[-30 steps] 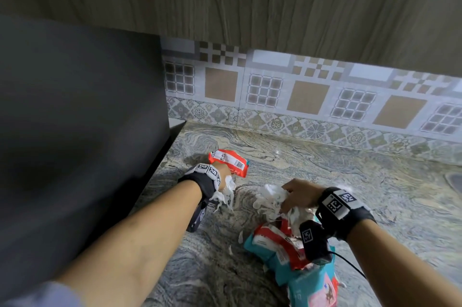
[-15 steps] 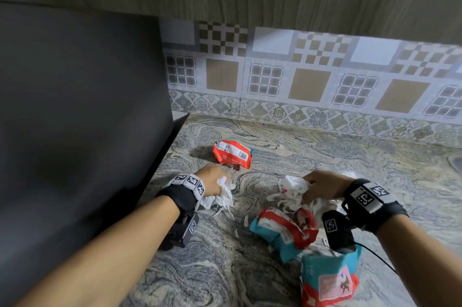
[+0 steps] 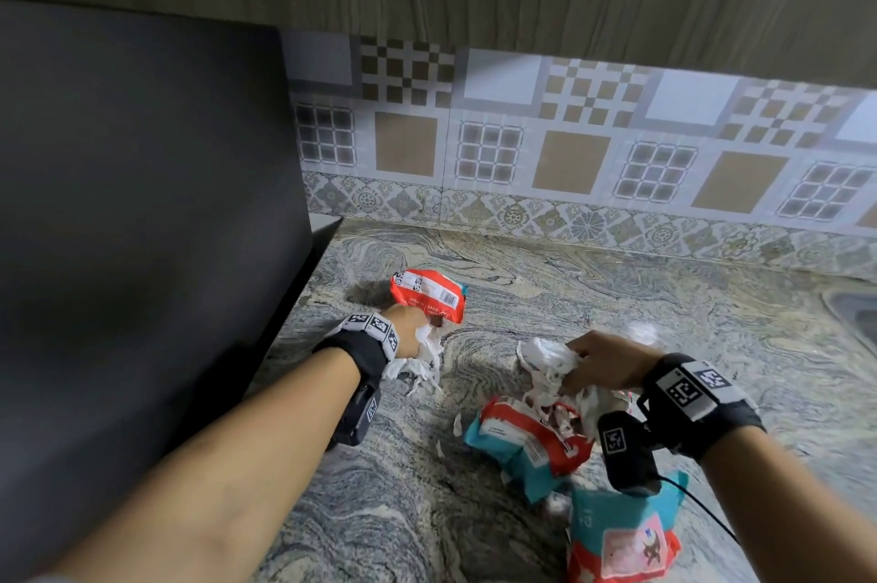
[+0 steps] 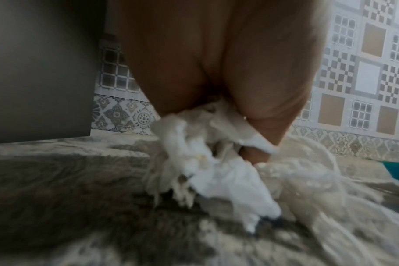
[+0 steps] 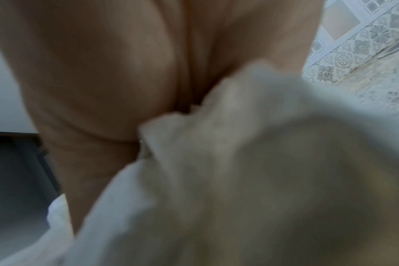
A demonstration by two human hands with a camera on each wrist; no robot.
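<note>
**Step in hand: gathering torn white scraps from the bench.**

1. Left hand (image 3: 405,328): the fingers are curled round the left wad (image 3: 417,364) of white scraps. Its tails hang below the fingers and touch the bench (image 3: 617,288). The left wrist view shows the wad bunched in the palm; the fingertips themselves are hidden.
2. Right hand (image 3: 602,362): the fingers are curled round the right wad (image 3: 545,357), which bulges out ahead of the knuckles. The right wrist view is filled by blurred white material.
3. A red packet (image 3: 427,295) lies just beyond the left fingers. Whether they touch it cannot be told.
4. The torn packets (image 3: 527,440) lie just below the right fingers, with white strands trailing onto them. A teal packet (image 3: 621,540) lies nearer the person.

**Next move, as judged:** loose scraps (image 3: 458,423) remain on the bench between the two hands. Both hands are full, so merge the wads into one hand or drop them off. Then sweep up the remainder with a firm grip, since the light strands shed easily.
</note>
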